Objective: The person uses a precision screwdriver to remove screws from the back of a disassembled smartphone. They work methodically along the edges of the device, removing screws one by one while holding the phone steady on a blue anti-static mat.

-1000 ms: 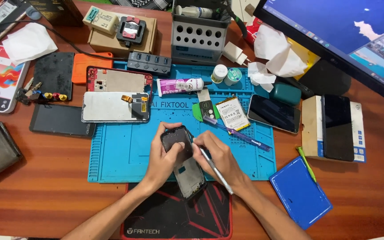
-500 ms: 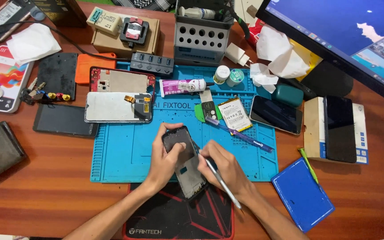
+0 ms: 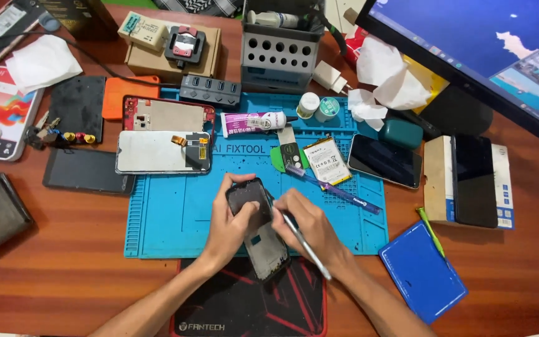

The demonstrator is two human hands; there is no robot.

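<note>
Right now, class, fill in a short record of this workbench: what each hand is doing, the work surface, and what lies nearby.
left hand: left hand grips the dark phone frame from its left side, tilted over the mat's near edge
right hand: right hand holds a thin metal tool and touches the frame's upper right edge
surface: blue repair mat on a wooden table
behind the hands: phone battery, glue tube, opened phone screen panel
right side: black phone, monitor
</note>
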